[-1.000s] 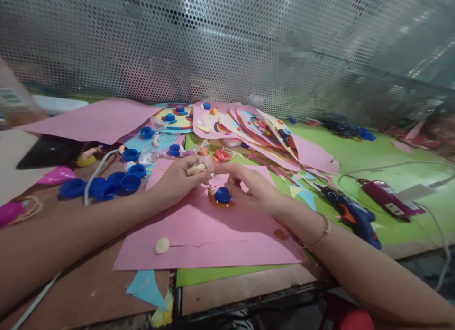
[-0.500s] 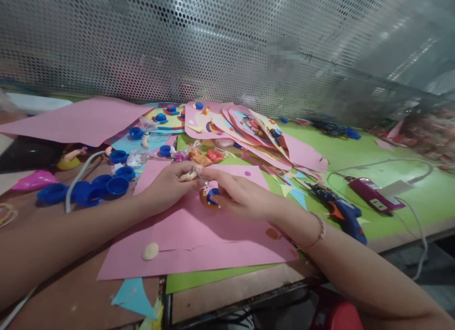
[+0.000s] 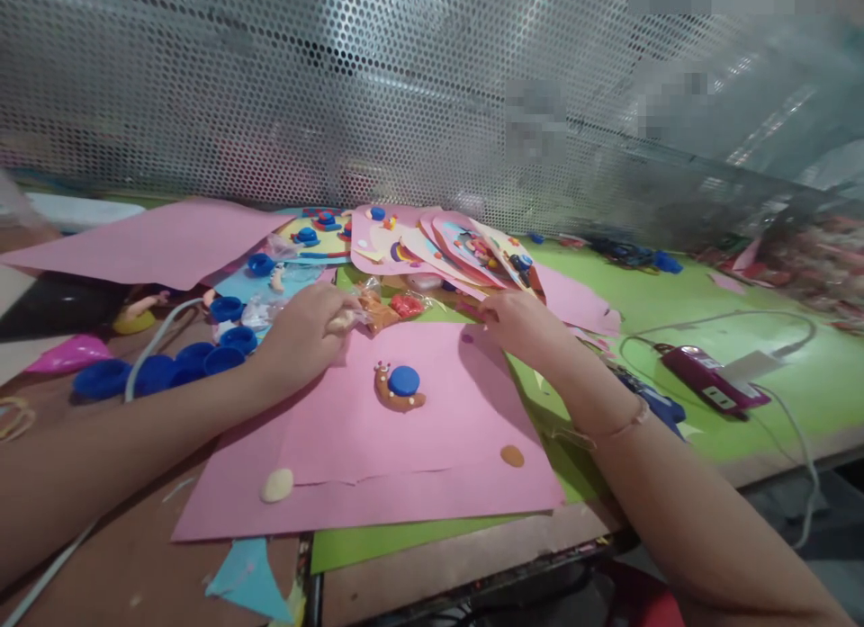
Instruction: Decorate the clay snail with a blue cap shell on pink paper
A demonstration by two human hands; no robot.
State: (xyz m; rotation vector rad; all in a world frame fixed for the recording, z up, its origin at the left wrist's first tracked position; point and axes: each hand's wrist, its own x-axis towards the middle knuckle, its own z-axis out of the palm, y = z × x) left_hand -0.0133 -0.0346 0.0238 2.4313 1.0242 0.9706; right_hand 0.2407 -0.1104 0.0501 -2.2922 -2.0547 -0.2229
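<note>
A clay snail [image 3: 418, 399], brown with pale dots, lies on the pink sheet [image 3: 432, 447] with a round blue cap [image 3: 404, 380] as its shell. My left hand [image 3: 307, 335] is closed on a small plastic bag of cream clay [image 3: 343, 321], over the sheet's far left part. Past the sheet's far right corner, my right hand [image 3: 523, 326] has its fingertips pinched together; what is between them, if anything, I cannot make out. Flat clay discs, one cream [image 3: 276, 485] and one brown [image 3: 512, 456], rest on the sheet, and a purple dot [image 3: 467, 338] is by the right hand.
Bags of orange [image 3: 379, 314] and red clay [image 3: 407, 305] lie beyond the sheet. Several blue caps [image 3: 155, 373] stand at the left. Decorated paper pieces [image 3: 384, 249] are stacked at the back. A glue gun [image 3: 658, 402] and a purple power socket [image 3: 712, 378] with cables lie at the right.
My hands have drawn apart from over the snail, which now shows whole. The left hand moved left with the bag; the right hand moved right and farther away.
</note>
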